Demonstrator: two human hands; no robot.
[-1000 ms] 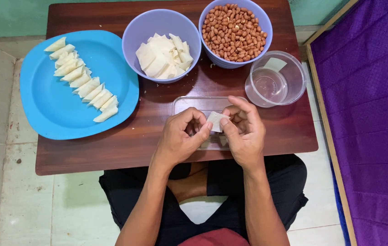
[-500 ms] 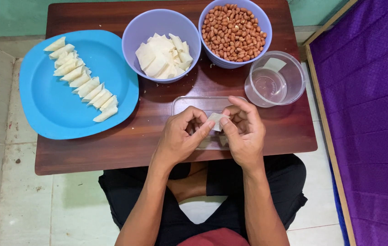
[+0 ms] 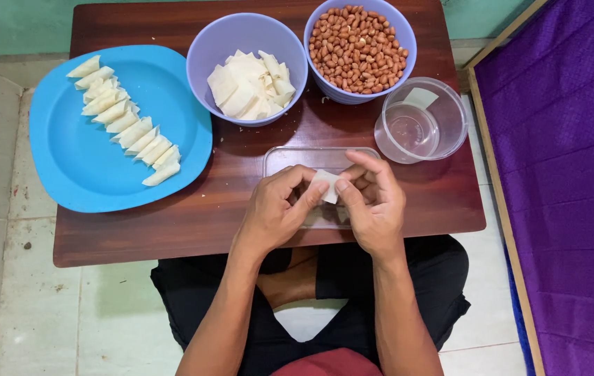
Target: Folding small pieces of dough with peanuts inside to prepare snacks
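My left hand [image 3: 277, 209] and my right hand [image 3: 375, 202] meet over a clear flat lid [image 3: 290, 159] near the table's front edge. Both pinch a small white pastry wrapper [image 3: 326, 185] between thumbs and fingertips. A lilac bowl [image 3: 221, 43] behind the hands holds a pile of cut white wrappers [image 3: 248, 85]. A second lilac bowl [image 3: 405, 43] to its right is full of peanuts [image 3: 357, 47]. On the left, a blue plate [image 3: 88, 167] carries a diagonal row of several folded wrappers [image 3: 127, 125].
A clear round container [image 3: 443, 132] with a little water and a white scrap stands at the right of the dark wooden table [image 3: 171, 223]. A purple mat [image 3: 568, 174] with a wooden border lies to the right. Tiled floor surrounds the table.
The wrapper has been turned and folded slightly between my fingertips; both hands stay in the same place over the clear lid.
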